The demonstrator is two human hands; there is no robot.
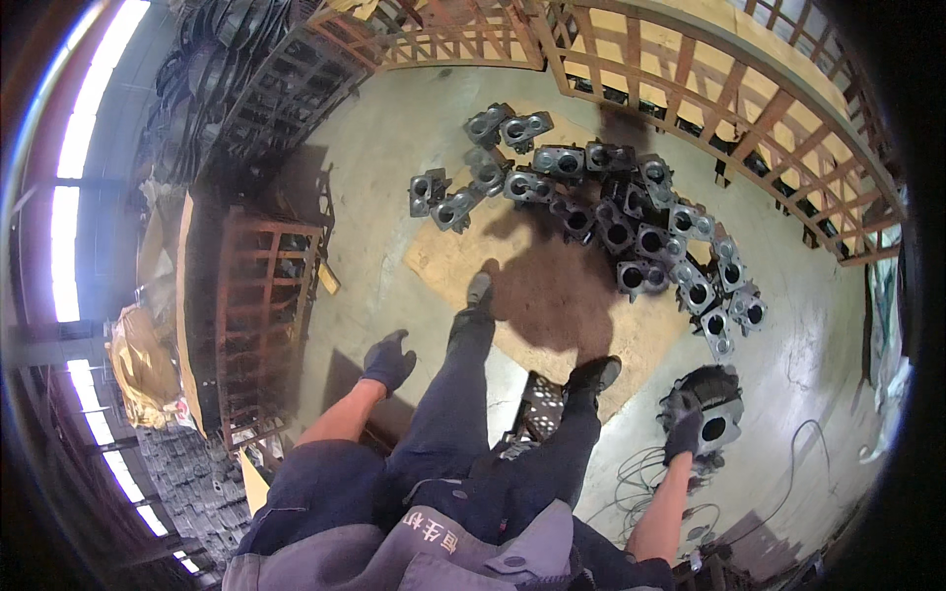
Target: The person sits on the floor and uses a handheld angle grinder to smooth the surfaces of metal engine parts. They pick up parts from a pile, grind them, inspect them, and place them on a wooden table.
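My left hand point(391, 362), in a dark glove, hangs in the air beside my left leg, its fingers loosely apart and holding nothing. At the lower right, my right hand point(681, 433), also gloved, is closed at the left edge of a large round grey metal casting point(725, 406) with a dark bore. Its fingertips blend into the casting and are hard to make out. Ahead of my feet, several smaller grey metal castings point(616, 231) with round openings stand in a curved cluster.
A tan board point(443, 258) lies under my feet. A perforated metal stool point(541, 406) is between my legs. Loose cables point(631, 478) lie beside the round casting. Rusty slatted crates point(266, 315) stand at left, and a long slatted barrier point(729, 74) curves along the far side.
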